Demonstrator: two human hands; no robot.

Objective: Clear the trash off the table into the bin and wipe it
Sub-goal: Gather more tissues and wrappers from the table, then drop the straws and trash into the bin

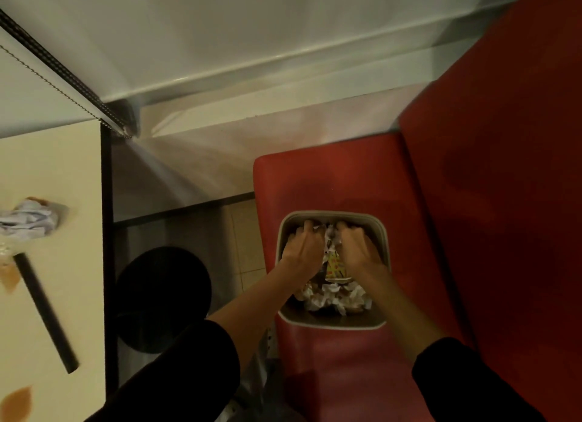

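Observation:
A small grey square bin [333, 326] stands on a red bench seat [330, 176]. It is filled with crumpled white paper [330, 299] and a yellow wrapper [335, 264]. Both of my hands are inside the bin, palms down on the trash. My left hand [301, 246] presses on the left side and my right hand [357, 246] on the right, fingers spread toward the far rim. At the left, the cream table [63, 169] holds a crumpled paper wad [28, 220], a black tube [45, 311] and brown spill stains [17, 402].
The red backrest [504, 169] rises to the right of the bin. A black round base [163, 298] sits on the floor between table and bench. A white wall and sill run along the far side, with a blind chain at the upper left.

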